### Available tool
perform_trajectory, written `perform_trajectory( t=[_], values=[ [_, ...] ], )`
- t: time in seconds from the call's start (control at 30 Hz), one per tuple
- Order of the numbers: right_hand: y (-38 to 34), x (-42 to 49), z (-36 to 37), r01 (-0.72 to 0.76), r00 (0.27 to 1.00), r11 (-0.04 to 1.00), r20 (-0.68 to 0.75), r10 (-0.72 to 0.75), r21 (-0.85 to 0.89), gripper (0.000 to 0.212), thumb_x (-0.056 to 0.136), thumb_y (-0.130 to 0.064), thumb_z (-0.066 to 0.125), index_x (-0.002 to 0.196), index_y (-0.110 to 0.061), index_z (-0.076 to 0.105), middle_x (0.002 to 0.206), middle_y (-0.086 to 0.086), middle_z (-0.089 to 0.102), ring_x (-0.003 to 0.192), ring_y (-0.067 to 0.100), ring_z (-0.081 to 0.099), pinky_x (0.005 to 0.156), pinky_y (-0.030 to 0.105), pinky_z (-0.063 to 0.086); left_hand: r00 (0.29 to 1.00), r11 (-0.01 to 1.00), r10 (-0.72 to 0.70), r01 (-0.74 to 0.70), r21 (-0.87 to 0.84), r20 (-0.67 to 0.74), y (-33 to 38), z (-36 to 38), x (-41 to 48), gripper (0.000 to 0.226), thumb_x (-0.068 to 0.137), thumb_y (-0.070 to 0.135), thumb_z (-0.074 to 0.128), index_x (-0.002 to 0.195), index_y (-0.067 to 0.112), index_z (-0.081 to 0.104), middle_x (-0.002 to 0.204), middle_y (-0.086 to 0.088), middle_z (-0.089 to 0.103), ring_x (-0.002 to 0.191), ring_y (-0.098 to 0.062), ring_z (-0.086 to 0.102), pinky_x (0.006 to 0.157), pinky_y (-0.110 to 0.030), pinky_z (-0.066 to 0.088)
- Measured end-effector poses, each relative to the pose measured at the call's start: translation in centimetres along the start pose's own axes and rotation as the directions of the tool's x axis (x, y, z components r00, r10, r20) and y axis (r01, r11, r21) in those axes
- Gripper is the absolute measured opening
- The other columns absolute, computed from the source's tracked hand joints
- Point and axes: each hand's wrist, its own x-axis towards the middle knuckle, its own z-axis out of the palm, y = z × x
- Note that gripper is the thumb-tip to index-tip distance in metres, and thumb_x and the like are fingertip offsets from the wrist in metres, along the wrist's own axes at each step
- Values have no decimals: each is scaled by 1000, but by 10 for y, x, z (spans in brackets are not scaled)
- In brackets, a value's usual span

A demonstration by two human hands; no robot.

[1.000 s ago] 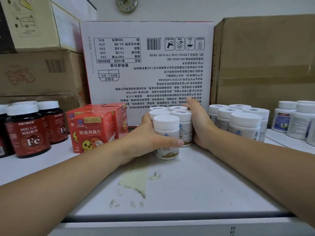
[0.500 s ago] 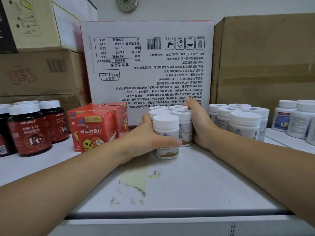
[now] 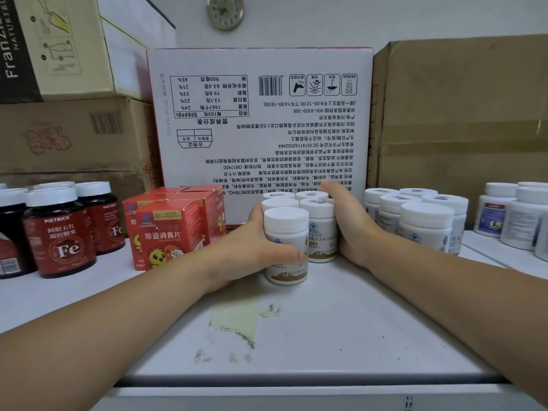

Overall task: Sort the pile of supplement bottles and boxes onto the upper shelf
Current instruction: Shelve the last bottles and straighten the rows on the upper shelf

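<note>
Noted at centre of a flat white painted metal shelf (image 3: 355, 315): tight cluster of small white cylindrical plastic bottles (image 3: 286, 262), upright, walls touching. 5 smooth round caps counted; glossy labels with a gold-brown band near the base. Backed closely by a large white printed cardboard carton (image 3: 261, 129), text upside down.

Held from both sides. Left hand (image 3: 252, 250) wrapped round the cluster's left flank, thumb curled across the front bottle's label, fingers mostly hidden behind the bottles. Right hand (image 3: 351, 229) pressed palm-on to the right flank, fingers (image 3: 329, 188) curved round the rear caps. Gripping the cluster on both counts.

Just left of the cluster: red rectangular cardboard boxes (image 3: 170, 232), sharp-edged, printed with a cartoon chick. Further left: dark glossy round bottles with red "Fe" labels (image 3: 60, 241) and white caps. Right of the cluster, near but apart: second group of squat white plastic bottles (image 3: 424, 226). At far right: white bottles with blue-printed labels (image 3: 498, 215).

Chipped yellowish patch (image 3: 237, 318) in the paint toward the shelf's front edge, rough-edged, with small flecks below. Brown cardboard cartons (image 3: 462, 114) stacked behind, at left and right.
</note>
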Motion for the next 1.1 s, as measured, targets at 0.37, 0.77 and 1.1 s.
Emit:
perform_trajectory(
  t=[0.37, 0.77, 1.1],
  values=[
    [-2, -3, 2, -12, 1000, 1000, -12, 12, -13, 47, 91, -53, 45, 112, -17, 68, 105, 10, 74, 102, 30, 67, 102, 49, 46, 1000, 1000, 19, -19, 8, -8, -5, -3, -7, 86, 60, 29, 88, 136, 26, 48, 118, 9, 70, 108, -7, 66, 97, -30, 51],
    [-4, -3, 1, -3, 999, 1000, -40, 2, -22, 41, 90, -54, 47, 109, -23, 66, 103, 5, 74, 100, 25, 68, 96, 42, 49, 1000, 997, 17, -17, 75, 1, -4, -4, -9, 70, 63, 26, 79, 127, 30, 52, 104, 14, 74, 97, -2, 69, 81, -16, 52],
    [-10, -8, 7, 21, 998, 996, -58, -26, -86, 51, 91, -53, 45, 130, -21, 54, 121, 7, 65, 108, 25, 62, 104, 46, 43, 999, 967, -33, 31, 254, 5, 11, 0, -23, 50, 75, 20, 82, 114, 35, 55, 96, 20, 72, 90, 7, 67, 72, -5, 48]
  ],
)
